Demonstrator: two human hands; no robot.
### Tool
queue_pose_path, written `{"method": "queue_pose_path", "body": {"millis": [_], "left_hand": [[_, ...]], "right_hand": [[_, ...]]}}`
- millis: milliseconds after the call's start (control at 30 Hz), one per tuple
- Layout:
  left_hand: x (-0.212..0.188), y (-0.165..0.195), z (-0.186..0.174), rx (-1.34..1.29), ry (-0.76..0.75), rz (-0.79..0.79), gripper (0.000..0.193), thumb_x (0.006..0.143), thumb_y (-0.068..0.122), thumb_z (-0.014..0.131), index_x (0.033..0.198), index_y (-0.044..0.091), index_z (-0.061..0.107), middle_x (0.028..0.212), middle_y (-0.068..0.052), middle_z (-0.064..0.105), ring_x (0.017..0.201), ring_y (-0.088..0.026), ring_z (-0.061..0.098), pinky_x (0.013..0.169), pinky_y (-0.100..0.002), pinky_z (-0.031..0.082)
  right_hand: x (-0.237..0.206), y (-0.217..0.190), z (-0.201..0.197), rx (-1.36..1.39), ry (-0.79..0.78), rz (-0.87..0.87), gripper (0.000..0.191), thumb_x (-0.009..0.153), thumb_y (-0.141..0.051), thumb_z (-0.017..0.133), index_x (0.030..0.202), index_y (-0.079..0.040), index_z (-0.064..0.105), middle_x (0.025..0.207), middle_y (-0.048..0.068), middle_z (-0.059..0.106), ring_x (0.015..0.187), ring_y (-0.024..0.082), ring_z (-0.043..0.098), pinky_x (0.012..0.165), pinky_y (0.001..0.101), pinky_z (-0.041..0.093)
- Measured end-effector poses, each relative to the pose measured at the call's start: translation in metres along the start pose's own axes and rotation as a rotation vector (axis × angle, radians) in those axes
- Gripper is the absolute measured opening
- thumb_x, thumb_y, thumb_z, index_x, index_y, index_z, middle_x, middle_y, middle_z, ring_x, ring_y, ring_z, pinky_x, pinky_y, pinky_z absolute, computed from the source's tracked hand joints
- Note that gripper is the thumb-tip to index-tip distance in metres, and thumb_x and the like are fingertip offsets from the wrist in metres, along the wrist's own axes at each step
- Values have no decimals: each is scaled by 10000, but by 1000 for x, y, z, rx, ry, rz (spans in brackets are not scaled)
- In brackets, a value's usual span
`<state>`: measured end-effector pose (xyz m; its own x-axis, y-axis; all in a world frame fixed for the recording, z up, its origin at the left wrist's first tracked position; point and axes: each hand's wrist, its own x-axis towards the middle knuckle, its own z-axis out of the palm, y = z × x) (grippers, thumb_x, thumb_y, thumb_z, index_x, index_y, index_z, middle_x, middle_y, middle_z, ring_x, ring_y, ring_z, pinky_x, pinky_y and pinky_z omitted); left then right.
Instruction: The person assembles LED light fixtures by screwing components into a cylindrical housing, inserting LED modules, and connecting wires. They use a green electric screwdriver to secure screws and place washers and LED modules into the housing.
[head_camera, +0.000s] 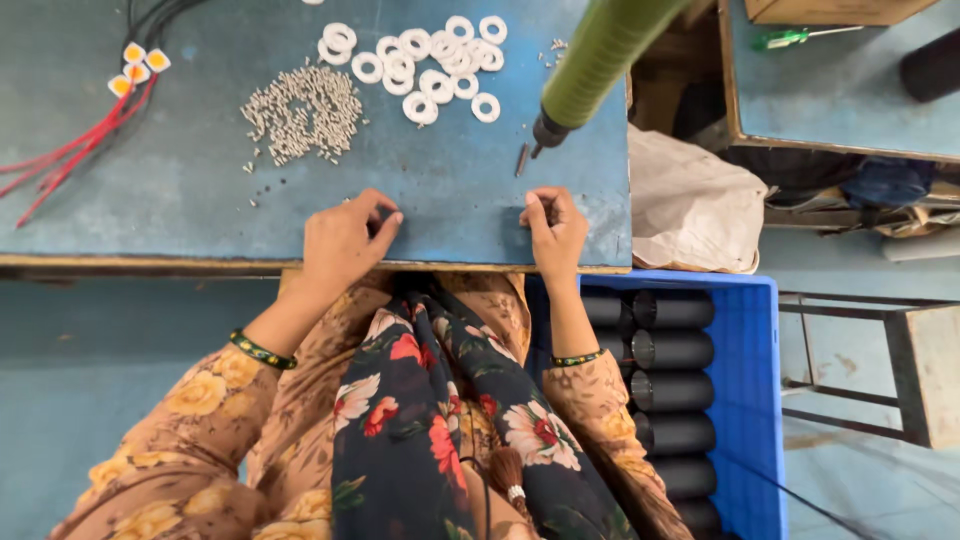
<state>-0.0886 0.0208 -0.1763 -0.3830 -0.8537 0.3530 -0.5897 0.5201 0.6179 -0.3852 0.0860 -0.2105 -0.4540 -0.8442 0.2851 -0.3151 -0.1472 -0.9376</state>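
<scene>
My left hand rests on the blue-grey table near its front edge, fingers curled, thumb and forefinger pinched together; whether something small is between them is hidden. My right hand lies at the table's front right, fingertips bunched near the surface, and what they hold cannot be made out. A green powered screwdriver hangs tip-down just above and between the hands, touched by neither. Farther back lie a pile of small silver screws and a cluster of white rings.
Red and black wires with small yellow square parts lie at the table's left. A blue crate of black cylinders stands by my right knee. A crumpled white bag, a second table with a green screwdriver, and a metal stool frame are to the right.
</scene>
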Motion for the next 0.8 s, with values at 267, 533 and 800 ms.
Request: {"method": "queue_pose_path", "body": {"millis": [267,533,800], "left_hand": [[-2,-21,-17,-190,-31,27,157,935,338,693,937,184,723,778,-78,716,699,-299,700,585,-409,526],[-3,-53,-30,-472,-38,157,200,978,325,666,887,148,686,800,-77,700,742,-308,690,629,-411,537],[3,-54,-39,-575,-165,104,231,892,367,741,814,159,677,733,-25,698,680,-243,696,575,-386,518]], "right_hand": [[12,-5,19,-155,-4,7,121,1017,-124,683,1012,-4,664,795,37,690,697,79,643,658,228,535],[14,-10,49,-739,63,-43,278,1009,-281,724,882,-39,677,678,92,633,587,180,578,587,328,456],[19,-8,58,-1038,-21,-79,320,978,-361,721,826,-83,676,647,99,604,554,267,575,565,394,439]]}}
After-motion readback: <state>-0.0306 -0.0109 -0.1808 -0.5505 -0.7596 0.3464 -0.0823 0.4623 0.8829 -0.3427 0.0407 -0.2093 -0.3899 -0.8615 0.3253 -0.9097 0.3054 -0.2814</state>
